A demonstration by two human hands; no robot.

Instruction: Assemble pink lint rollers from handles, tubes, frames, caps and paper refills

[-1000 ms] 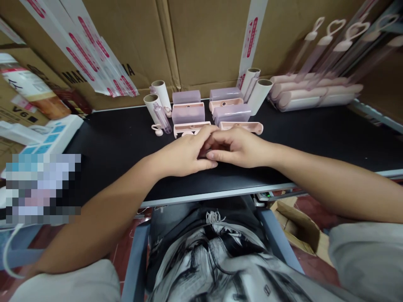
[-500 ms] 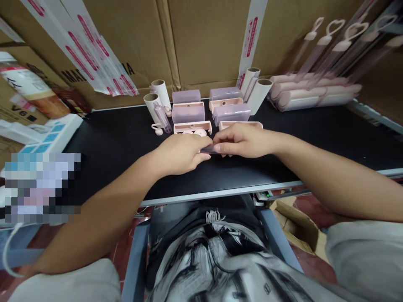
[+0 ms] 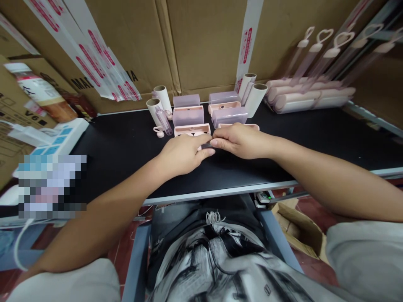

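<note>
My left hand [image 3: 182, 155] and my right hand [image 3: 237, 141] meet over the black tabletop. Between their fingertips is a small translucent purplish piece [image 3: 205, 146], pinched from both sides and mostly covered by the fingers. Just beyond my left hand sits a pale pink open case [image 3: 192, 128], with pink round parts at its front partly hidden by the hand. Another pink case [image 3: 254, 126] is largely blocked by my right hand. Behind them stand translucent lilac covers [image 3: 188, 116] and more pink cases.
White paper-like tubes [image 3: 255, 100] stand on both sides, beside clear purple tubes and a pink heart-shaped loop [image 3: 159, 131]. Lint-roller-like bundles with heart handles [image 3: 315, 98] lie at right. A power strip [image 3: 59, 136] and a bottle [image 3: 44, 92] are at left; cardboard [image 3: 208, 50] backs the table.
My hands have come slightly closer together, and less of the translucent piece shows between them. The whole view has shifted a little.
</note>
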